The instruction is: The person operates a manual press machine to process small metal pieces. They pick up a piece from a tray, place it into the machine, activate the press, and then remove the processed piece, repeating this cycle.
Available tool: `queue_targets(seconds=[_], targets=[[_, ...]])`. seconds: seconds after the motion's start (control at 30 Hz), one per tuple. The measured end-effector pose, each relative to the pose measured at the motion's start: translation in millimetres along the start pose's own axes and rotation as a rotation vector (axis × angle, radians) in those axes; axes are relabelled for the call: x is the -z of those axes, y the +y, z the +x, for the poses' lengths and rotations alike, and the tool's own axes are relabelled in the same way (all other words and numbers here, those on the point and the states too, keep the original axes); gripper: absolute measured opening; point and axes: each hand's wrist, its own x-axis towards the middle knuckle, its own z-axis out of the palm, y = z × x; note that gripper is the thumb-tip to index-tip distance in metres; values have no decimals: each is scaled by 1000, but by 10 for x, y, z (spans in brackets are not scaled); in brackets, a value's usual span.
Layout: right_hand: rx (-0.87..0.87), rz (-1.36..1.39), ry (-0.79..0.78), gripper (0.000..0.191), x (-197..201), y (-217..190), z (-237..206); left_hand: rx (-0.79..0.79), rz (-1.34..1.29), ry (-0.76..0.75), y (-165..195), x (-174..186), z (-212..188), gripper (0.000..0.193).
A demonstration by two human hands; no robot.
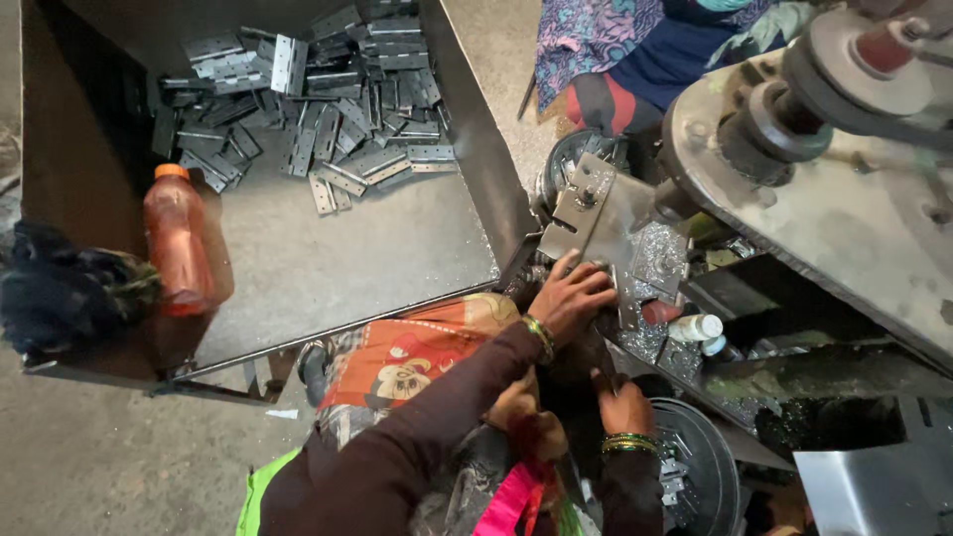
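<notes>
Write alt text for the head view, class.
A person's left hand presses on a grey metal machine plate while the right hand rests lower beside it. A large grey metal bin holds flat steel hinges and an orange plastic bottle.

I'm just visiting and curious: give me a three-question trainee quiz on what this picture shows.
1. True or false: the orange bottle stands inside the grey bin.
2. What fills the far end of that bin: A) metal hinges B) wooden blocks C) coils of rope?
3. What does the left hand rest against?

Key
1. True; it stands by the bin's near left wall.
2. A.
3. The metal plate of the machine; the right hand is lower, near a round dark pan.
</notes>
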Motion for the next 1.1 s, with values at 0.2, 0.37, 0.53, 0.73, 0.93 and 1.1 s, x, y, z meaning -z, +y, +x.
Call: queue_targets(seconds=[0.2, 0.37, 0.53, 0.73, 0.93, 1.1], targets=[[-68, 18, -86, 67, 35, -74, -14, 159, -403, 136, 36, 282, 576, 37], [-33, 20, -60, 68, 135, -196, -70, 485, -78, 156, 410, 193, 718, 45], [-6, 64, -56, 72, 93, -125, -37, 290, -150, 84, 403, 49, 472, 34], [-18, 26, -143, 73, 172, -148, 37, 265, -112, 62, 6, 133, 481, 68], [-6, -19, -78, 73, 413, -282, -3, 348, 27, -149, -72, 10, 524, 56], [-79, 40, -66, 71, 15, -223, -179, 319, 7, -46, -185, -94, 575, 43]])
